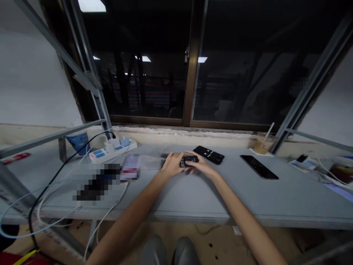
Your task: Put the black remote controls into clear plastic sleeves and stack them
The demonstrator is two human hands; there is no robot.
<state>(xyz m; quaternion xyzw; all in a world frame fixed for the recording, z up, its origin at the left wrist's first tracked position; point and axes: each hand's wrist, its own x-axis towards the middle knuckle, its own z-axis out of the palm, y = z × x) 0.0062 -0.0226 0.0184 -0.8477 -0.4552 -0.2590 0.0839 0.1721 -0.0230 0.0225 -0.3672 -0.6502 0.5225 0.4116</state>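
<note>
Left hand (173,164) and right hand (204,166), fingers mostly curled in, are holding 1 black remote (190,159) between them over the table (193,198), the right thumb (191,163) lying on it. Another remote (209,154) is resting just beyond. Near the window (143,81), a clear cup (263,142) is holding a tan drink (259,148) and a white straw (269,130); from where I'm standing, I'm not seeing inside the blue cup (79,142).

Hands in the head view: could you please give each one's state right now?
Left hand: curled at the black remote; grip cannot be told.
Right hand: closed, holding that remote.
</note>
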